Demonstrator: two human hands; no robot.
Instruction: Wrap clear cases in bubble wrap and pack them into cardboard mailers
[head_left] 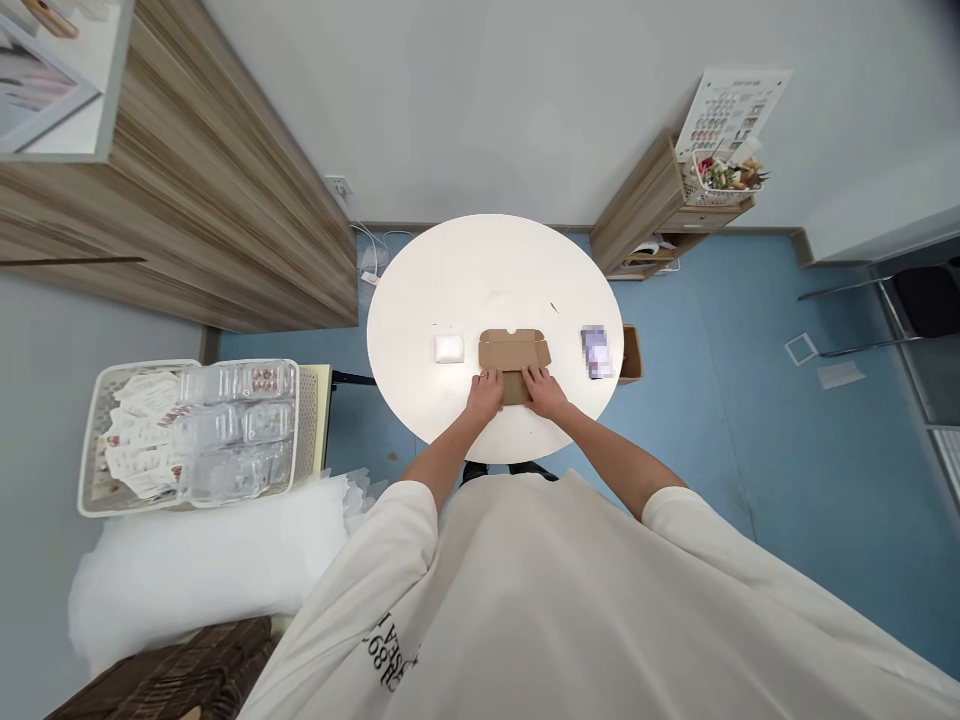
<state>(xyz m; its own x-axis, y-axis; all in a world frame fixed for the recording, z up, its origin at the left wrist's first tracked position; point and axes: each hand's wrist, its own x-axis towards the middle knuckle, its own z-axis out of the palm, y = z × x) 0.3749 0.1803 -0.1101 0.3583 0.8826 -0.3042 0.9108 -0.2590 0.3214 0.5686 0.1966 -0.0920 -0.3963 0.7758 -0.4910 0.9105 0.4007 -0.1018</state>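
On the round white table [420,270] lies a brown cardboard box [514,350], its lid flap folded back away from me and the side tabs spread. My left hand [486,392] grips the near left corner, fingers bent over the edge. At the near right corner my right hand [545,391] holds the box the same way. Left of the box, apart from it, sits a small white packet [449,348]. A purple pack [597,352], blurred in the picture, rests near the table's right edge. The undersides of both hands are hidden.
White baskets [298,430] with clear plastic boxes and paper cards stand at the left, above a roll of white wrap [210,560]. A wooden cabinet [247,180] rises behind left. A small cabinet [645,205] and a brown bin [632,355] are at the right.
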